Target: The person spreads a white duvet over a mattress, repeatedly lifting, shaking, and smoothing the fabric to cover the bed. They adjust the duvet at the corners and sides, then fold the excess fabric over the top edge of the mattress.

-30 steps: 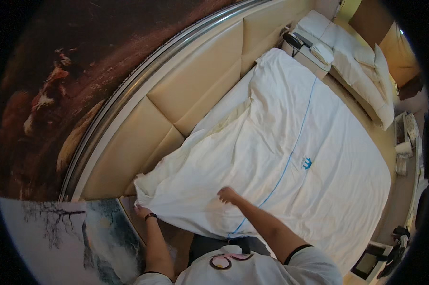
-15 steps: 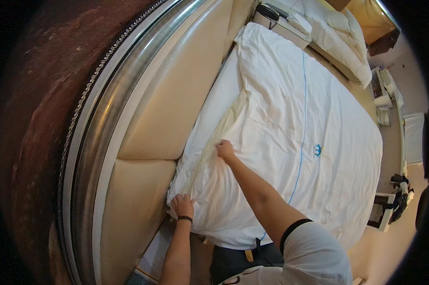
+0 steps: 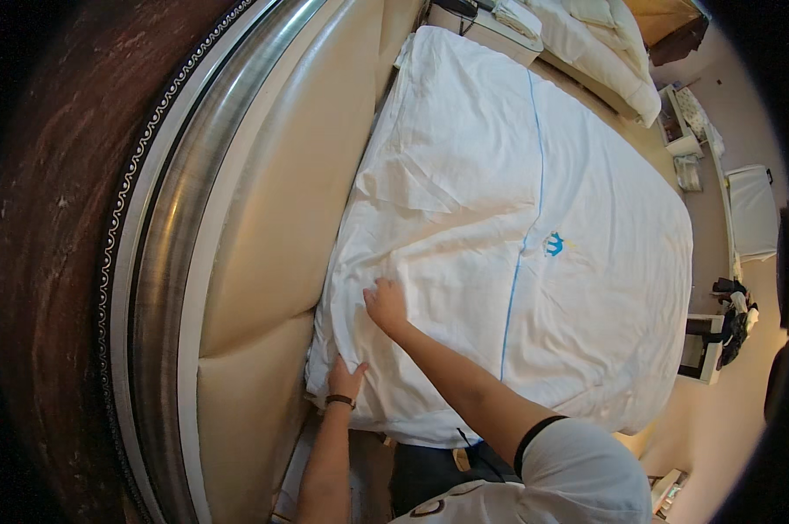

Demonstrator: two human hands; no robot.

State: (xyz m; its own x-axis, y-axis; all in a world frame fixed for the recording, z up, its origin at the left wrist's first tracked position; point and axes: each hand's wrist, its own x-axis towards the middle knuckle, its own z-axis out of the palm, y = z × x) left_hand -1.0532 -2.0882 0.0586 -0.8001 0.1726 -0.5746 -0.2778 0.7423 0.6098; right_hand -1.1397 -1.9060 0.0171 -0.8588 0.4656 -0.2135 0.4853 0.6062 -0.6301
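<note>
The right hand (image 3: pixel 386 306), just left of the frame's middle, has its fingers curled against the white bed cover (image 3: pixel 464 157); whether they pinch the cloth I cannot tell. Below it, the left hand (image 3: pixel 347 381), with a dark wristband (image 3: pixel 339 401), touches the cover's near left corner, fingers partly hidden in a fold, their grip unclear. The cover spreads across the frame's centre, wrinkled, with a blue stripe (image 3: pixel 513 297). A beige padded headboard (image 3: pixel 281 227) runs along its left; another bed (image 3: pixel 578 52) stands upper right.

Matt, wrinkled cloth duvet (image 3: pixel 491 253); smooth leathery headboard (image 3: pixel 281 210); glossy metallic trim (image 3: pixel 169 262)
</note>
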